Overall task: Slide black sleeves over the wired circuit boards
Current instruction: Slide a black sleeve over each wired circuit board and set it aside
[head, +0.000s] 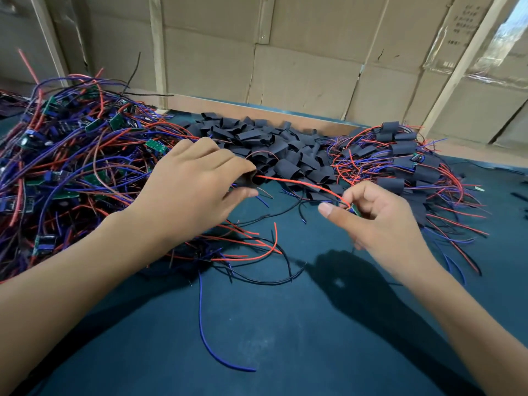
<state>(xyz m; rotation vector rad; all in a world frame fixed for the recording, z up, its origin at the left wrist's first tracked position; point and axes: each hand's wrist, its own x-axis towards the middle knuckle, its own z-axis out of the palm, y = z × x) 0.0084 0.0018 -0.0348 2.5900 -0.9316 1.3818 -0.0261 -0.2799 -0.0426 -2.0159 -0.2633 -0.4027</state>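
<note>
At the centre of the frame the left hand (197, 178) holds one black sleeve (249, 178), its fingers (228, 164) curled over the top and the thumb under it, the tube's open mouth turned to the right. A red wire (300, 182) runs out of that mouth across to the right hand (380, 215), whose thumb and fingertips are pinched on a small green circuit board (355, 209) at the wire's far end. So the lead is threaded and the board itself is still outside the sleeve, well apart from it.

Behind the hands lies the heap of loose sleeves (283, 150). The tangle of bare wired boards (71, 155) fills the left of the frame, and the sleeved boards (403, 155) pile at the right, all on the dark blue surface (285, 324).

The likely trouble from here is snagging. The board's other leads, blue and black by the look of it, hang loose below the hands, and I cannot tell whether they entered the tube; if they did not, they may bunch at the mouth and stop the board. A squeezed sleeve flattens, which would also catch the board's corner. Pulling hard on the red wire could strain its solder joint. Loose wires nearby may get dragged along.
</note>
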